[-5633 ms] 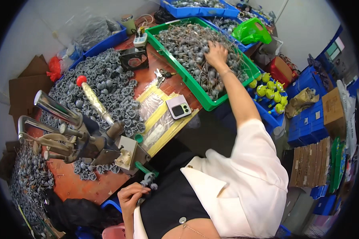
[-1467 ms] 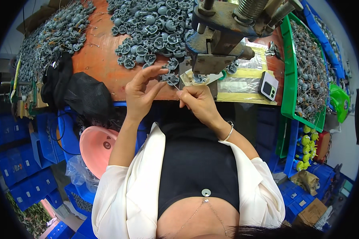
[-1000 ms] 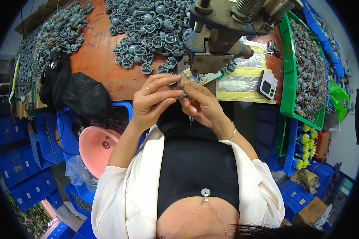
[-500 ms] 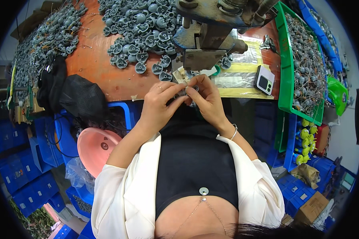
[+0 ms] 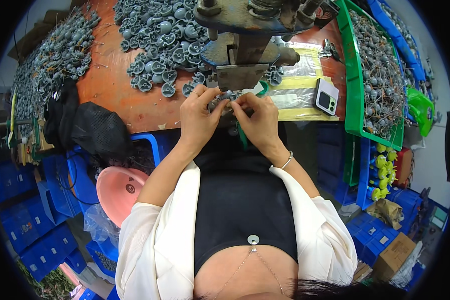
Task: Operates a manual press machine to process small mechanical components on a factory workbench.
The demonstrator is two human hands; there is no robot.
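Observation:
Close under the metal head of a bench press, at the table's front edge, both my hands meet around a small grey plastic part. My left hand grips it between thumb and fingers. From the other side, my right hand pinches at the same part, thumb and forefinger together. Fingers cover much of the part, so its full shape is hidden. Just beyond my left hand begins a heap of grey plastic half-shells. A green ring-shaped thing lies by my right fingertips.
Grey balls with thin wires pile up at the far left. To the right are yellow-taped sheets, a flip phone, scissors and a green tray of wired parts. A pink basin and black mesh bag sit left.
My hands have shifted slightly left relative to the press and turned a little around the grey part, which stays in them. The whole view has moved slightly.

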